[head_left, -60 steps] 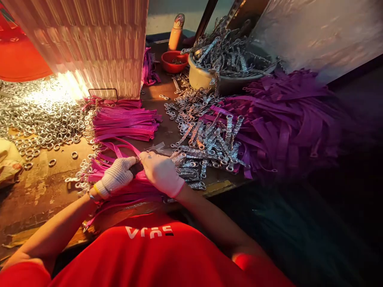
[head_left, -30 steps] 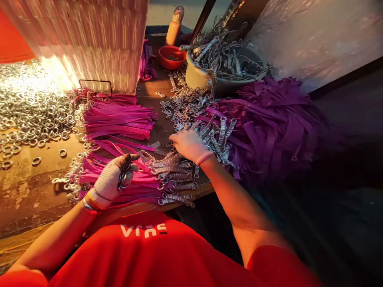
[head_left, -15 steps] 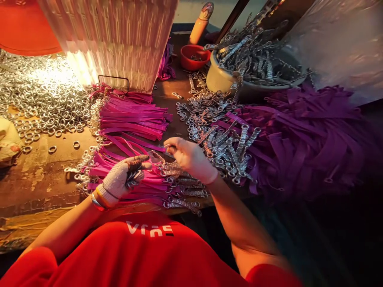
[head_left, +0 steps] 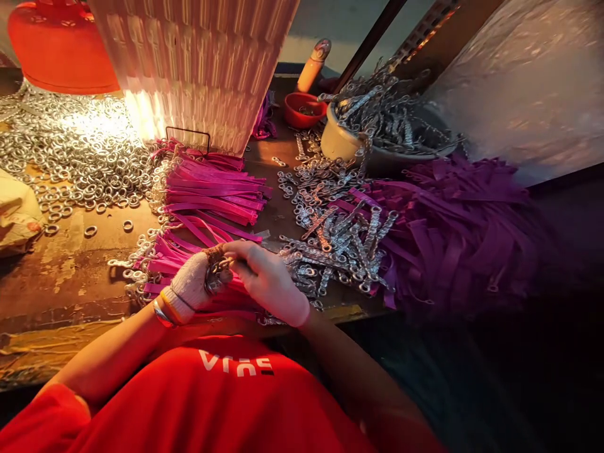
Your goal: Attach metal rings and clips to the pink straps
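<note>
My left hand [head_left: 193,280], in a knitted white glove with dark, stained fingers, is closed around several metal rings [head_left: 214,280]. Fingertips of my right hand [head_left: 271,283], in a thin white glove, are pinched together against the left fingers; what they grip is hidden. Beneath both hands lies a row of magenta straps [head_left: 165,255] with metal pieces at their left ends. Just beyond is another bundle of magenta straps [head_left: 212,195]. To the right of my right hand spreads a heap of short metal chain links [head_left: 349,242].
Loose rings [head_left: 104,167] cover the table's left side under a red lamp [head_left: 61,50]. A ribbed translucent panel [head_left: 202,69] stands at the back. Further right are a red bowl [head_left: 304,116], a pale tub [head_left: 337,135] of metal chain pieces and a purple strap pile [head_left: 462,233].
My right hand has moved left and slightly down to meet the left hand's fingers. The left hand has shifted slightly right in the picture. The view has tilted a little upward.
</note>
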`<state>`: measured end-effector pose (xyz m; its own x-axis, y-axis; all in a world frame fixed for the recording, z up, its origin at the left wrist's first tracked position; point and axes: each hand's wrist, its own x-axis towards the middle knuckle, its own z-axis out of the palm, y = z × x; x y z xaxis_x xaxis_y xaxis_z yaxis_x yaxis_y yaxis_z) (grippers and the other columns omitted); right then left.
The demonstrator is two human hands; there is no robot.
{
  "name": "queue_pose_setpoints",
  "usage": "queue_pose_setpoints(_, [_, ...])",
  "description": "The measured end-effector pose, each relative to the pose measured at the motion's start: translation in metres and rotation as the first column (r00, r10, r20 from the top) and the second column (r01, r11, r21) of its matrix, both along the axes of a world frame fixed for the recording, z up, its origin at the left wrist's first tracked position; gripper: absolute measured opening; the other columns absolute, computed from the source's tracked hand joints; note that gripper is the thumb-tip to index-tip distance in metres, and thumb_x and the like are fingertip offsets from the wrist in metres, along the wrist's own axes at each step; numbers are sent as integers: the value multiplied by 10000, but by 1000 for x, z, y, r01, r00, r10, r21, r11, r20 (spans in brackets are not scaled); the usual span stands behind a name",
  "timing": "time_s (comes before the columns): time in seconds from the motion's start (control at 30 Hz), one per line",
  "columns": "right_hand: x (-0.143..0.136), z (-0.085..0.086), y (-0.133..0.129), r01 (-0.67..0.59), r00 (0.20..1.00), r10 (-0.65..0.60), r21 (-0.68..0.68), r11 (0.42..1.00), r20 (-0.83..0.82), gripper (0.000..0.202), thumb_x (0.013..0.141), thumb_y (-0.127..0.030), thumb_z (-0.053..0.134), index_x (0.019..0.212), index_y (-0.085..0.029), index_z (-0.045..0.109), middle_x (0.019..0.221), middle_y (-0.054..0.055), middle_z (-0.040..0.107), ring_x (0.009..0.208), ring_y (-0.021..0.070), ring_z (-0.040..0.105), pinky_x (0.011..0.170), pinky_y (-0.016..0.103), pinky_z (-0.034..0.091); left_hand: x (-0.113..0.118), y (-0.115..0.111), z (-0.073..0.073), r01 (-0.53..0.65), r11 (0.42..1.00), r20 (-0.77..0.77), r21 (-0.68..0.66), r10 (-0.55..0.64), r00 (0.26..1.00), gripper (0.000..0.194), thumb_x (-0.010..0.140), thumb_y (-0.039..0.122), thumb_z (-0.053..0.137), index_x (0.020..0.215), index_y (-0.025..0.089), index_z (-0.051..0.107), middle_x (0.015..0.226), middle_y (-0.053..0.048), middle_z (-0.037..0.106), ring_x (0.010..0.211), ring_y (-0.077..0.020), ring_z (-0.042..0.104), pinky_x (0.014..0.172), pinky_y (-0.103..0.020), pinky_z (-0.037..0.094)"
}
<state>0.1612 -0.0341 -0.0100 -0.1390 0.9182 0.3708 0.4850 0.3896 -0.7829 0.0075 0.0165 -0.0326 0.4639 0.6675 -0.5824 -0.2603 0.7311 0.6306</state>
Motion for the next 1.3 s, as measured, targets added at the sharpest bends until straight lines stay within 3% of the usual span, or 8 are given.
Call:
queue_pose_setpoints(0.17, [11, 13, 7, 29, 945, -175, -464, 885, -275, 271, 858, -285, 604, 1105, -181, 644, 774, -36, 611, 612, 101, 503, 559, 229, 418, -12, 1, 14, 135, 988, 38, 70, -138, 990, 267, 811, 384, 715, 843, 135, 623, 623, 15, 553, 393, -45, 401, 334, -151, 271])
queue_pose_setpoints(0.27, [11, 13, 11, -30, 938, -167, -551, 834, -304, 292, 829, -314, 611, 1084, -175, 641, 705, -61, 544, 550, 82, 416, 507, 218, 347, -16, -3, 21, 225, 943, -72, 245, -214, 974, 340, 802, 450, 738, 776, 142, 597, 545, 49, 473, 370, -40, 356, 329, -155, 260])
queue_pose_setpoints(0.47, [1, 7, 4, 108, 988, -89, -148, 983, 130, 335, 930, -243, 533, 1252, -169, 586, 1049, 81, 656, 922, 208, 598, 818, 335, 477, -16, 4, 12, 258, 955, -46, 145, -253, 966, 285, 811, 389, 676, 710, 160, 540, 552, 49, 456, 374, -39, 328, 324, -155, 228])
queue_pose_setpoints(0.6, [-5, 9, -1, 47, 717, -110, 109, 993, 689, 275, 962, -161, 521, 1224, -192, 600, 1070, 123, 645, 908, 251, 574, 787, 368, 436, -14, 7, -4, 222, 971, 49, 91, -227, 973, 231, 774, 324, 673, 700, 160, 528, 557, 51, 432, 399, -39, 339, 352, -145, 237])
queue_pose_setpoints(0.7, [-8, 7, -2, 7, 586, -140, 168, 986, 798, 220, 1019, -188, 435, 1135, -176, 622, 930, 113, 645, 822, 246, 544, 724, 376, 394, -13, 5, -5, 233, 969, 84, 87, -240, 967, 219, 777, 312, 686, 729, 158, 537, 580, 53, 432, 416, -35, 342, 376, -142, 267])
queue_pose_setpoints(1.0, [-3, -6, -27, 172, 832, -216, 133, 976, 511, 249, 1055, -282, 375, 1107, -181, 595, 935, 90, 696, 814, 210, 629, 714, 317, 425, -23, -17, 32, 338, 796, -307, 503, -201, 930, 344, 865, 496, 695, 894, 168, 594, 528, 54, 509, 386, -67, 426, 360, -172, 316])
queue_pose_setpoints(1.2, [-3, -2, -35, 189, 859, -188, 45, 981, 477, 224, 992, -225, 438, 1077, -169, 638, 886, 71, 691, 767, 187, 627, 685, 287, 397, -21, -22, 30, 517, 755, -417, 404, -351, 839, 405, 928, 528, 584, 739, 181, 498, 561, 44, 506, 363, -56, 425, 330, -161, 308])
queue_pose_setpoints(1.3, [1, 2, -32, 154, 849, -122, -20, 988, 513, 206, 935, -204, 489, 802, -189, 645, 695, 23, 648, 624, 152, 552, 607, 288, 320, -17, -15, 30, 538, 787, -417, 301, -398, 817, 404, 912, 522, 593, 717, 181, 496, 560, 49, 472, 349, -49, 377, 312, -160, 275])
